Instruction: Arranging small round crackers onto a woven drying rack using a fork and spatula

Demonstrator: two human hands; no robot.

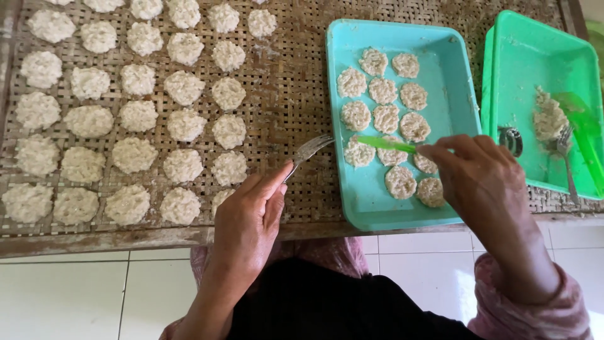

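Note:
My left hand (248, 220) grips a metal fork (308, 150), its tines pointing up and right over the woven bamboo tray (289, 82). My right hand (481, 179) holds a thin green spatula (385, 143) whose tip rests among several round rice cakes (385, 118) in the turquoise plastic tray (450, 69). Many more round rice cakes (137, 115) lie in rows on the left part of the woven tray.
At the right stands a green plastic tub (528, 50) with a lump of rice mixture (548, 116), a second fork (566, 157), a green scoop (582, 126) and a small metal ring (511, 140). White floor tiles (75, 296) show below the tray's wooden edge.

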